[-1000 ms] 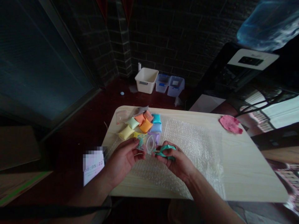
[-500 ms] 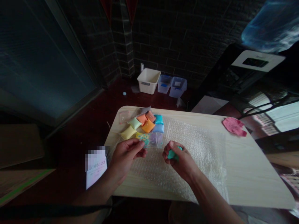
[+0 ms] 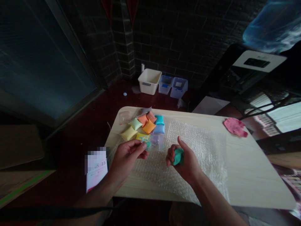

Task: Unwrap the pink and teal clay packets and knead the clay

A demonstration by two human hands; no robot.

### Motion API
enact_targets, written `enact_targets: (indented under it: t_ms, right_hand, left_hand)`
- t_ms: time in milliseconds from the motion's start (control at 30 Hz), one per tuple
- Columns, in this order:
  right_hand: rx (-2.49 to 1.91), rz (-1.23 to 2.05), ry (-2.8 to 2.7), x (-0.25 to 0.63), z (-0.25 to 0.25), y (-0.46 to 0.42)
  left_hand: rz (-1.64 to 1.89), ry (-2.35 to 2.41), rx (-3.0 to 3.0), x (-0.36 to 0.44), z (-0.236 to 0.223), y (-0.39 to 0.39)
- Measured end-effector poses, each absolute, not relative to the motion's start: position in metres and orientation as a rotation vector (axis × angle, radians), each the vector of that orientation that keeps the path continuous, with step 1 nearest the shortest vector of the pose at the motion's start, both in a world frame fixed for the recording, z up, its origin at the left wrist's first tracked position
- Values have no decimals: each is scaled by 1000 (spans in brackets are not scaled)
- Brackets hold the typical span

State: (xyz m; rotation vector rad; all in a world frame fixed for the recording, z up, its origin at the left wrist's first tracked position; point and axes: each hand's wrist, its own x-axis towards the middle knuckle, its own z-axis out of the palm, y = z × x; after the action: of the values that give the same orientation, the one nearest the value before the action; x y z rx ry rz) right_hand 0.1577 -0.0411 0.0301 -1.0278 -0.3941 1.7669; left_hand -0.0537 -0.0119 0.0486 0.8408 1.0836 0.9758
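My left hand [image 3: 131,152] pinches a small clear plastic bag [image 3: 157,146] with smears of green on it, held above the table. In my right hand [image 3: 185,160], curled fingers hold a lump of green modelling clay [image 3: 178,156] against the palm, with the thumb raised away from it. Beyond my left hand lie several soft coloured packets, among them an orange packet [image 3: 149,126], a pale yellow packet [image 3: 129,133] and a turquoise packet [image 3: 159,120]. Bubble wrap [image 3: 199,150] is spread under both hands.
A flattened pink piece [image 3: 235,127] rests at the table's [image 3: 256,175] far right. On the floor behind stand a white basket [image 3: 150,82] and two clear bins [image 3: 179,88]. A lit screen [image 3: 97,171] is by the left edge, and a water dispenser [image 3: 258,61] stands at the right.
My right thumb has lifted off the green clay, and the hand has turned so more of the lump shows. My left hand has hardly moved.
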Motion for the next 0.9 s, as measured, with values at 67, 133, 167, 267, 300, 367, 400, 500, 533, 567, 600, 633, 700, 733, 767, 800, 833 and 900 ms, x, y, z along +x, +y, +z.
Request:
enact_targets:
  t_ms: [67,133,167,267,300,367,400,500,533,567,600,633,700,733,767,800,833,900]
  right_hand:
    - [-1061,1707,-429,157,31,-43]
    - [-1072,1628,-522,157,32,-44]
    - [-1075,1579,-593,157,33,-45]
    - [-1112,1443,-819,157,36,-48]
    - [-1133,1421,-886,158,37,-49]
    - [-1176,1417,-1004,158,36,-51]
    - [-1192,1435,-1055,158,35,-53]
    - [-1206,1509,-1163,156,30,-56]
    - [-1185,1521,-1179,155,28,-56]
    - [-1156,1524,-1192,154,27,-57]
    - [-1127,1517,-1198,153,27,-57]
    - [-1107,1503,-1196,152,28,-56]
    - [-1102,1494,-1174,150,30,-56]
    - [-1112,1504,-1159,150,32,-55]
    - [-1121,1519,-1144,150,34,-55]
    - [-1126,1535,-1134,151,35,-54]
    - [-1129,1551,-1133,152,37,-54]
    - [-1140,1562,-1142,154,38,-53]
  left_hand:
    - [991,1082,843,-54,48,-12]
    - [1008,1093,852,-54,47,-12]
    - [1013,1102,859,-54,46,-12]
    - [1012,1124,891,-56,45,-11]
    - [1007,1124,903,-56,45,-11]
    - [988,1108,922,-56,46,-11]
    - [968,1090,929,-55,46,-12]
    - [886,1016,951,-53,48,-14]
    - [866,995,955,-52,49,-15]
    - [855,983,957,-51,49,-16]
    - [853,979,958,-51,49,-16]
    - [856,984,966,-52,50,-16]
    - [857,1009,1034,-54,51,-15]
    - [854,1028,1099,-55,52,-14]
    - [850,1048,1180,-58,53,-13]
    - [847,1069,1264,-60,54,-11]
    - [847,1088,1341,-62,55,-10]
    - [849,1109,1446,-65,58,-9]
